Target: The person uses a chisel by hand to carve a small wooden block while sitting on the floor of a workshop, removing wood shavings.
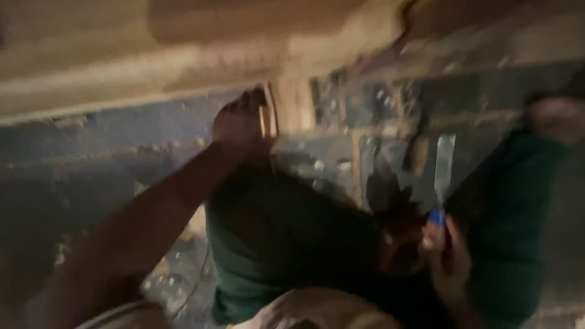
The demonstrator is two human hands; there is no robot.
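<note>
The frame is badly blurred. My left arm reaches up from the lower left, and my left hand (239, 123) rests against a narrow upright wooden piece (291, 103) just under a pale overhead beam (183, 67). Whether its fingers grip the wood is too blurred to tell. My right hand (450, 251), low on the right, is closed around the blue handle of a flat-bladed scraper (444, 166). The metal blade points up toward the dark, rough wall (378, 116).
A person in a dark green garment (262, 256) is close in front of me, between my arms, with more green cloth (518, 207) on the right. A rounded pale shape (317, 307) sits at the bottom edge. Rubble-like ground (167, 283) shows at the lower left.
</note>
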